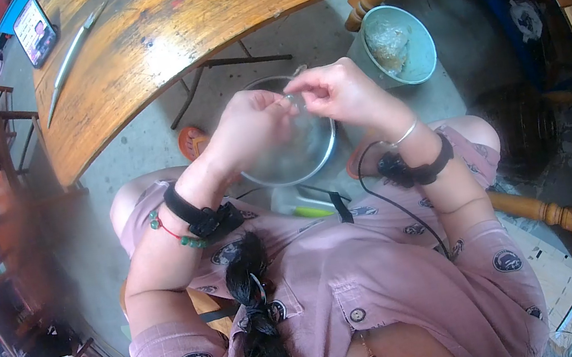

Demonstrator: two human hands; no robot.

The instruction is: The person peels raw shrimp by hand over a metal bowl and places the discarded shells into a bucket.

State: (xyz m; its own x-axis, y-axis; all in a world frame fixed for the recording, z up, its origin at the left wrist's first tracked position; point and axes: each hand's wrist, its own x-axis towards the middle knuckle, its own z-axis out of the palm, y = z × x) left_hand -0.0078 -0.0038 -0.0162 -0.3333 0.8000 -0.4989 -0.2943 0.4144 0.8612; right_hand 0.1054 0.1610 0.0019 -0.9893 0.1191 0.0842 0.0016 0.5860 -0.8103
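My left hand [255, 121] and my right hand [337, 93] meet fingertip to fingertip above a round, metal-rimmed basin [332, 142] on the floor between my feet. The fingers of each are pinched together. Between them shows a tiny pale, greenish thing [290, 97], too small to name. My left hand is blurred along its lower edge and covers part of the basin. What lies inside the basin is hazy and cannot be made out.
A wooden table [214, 20] curves ahead, bearing a phone [35, 33] and a long slender tool [71, 59]. A pale teal bucket [424, 53] with a plastic bag [387, 43] stands right of the basin. A black cable [412, 210] crosses my lap.
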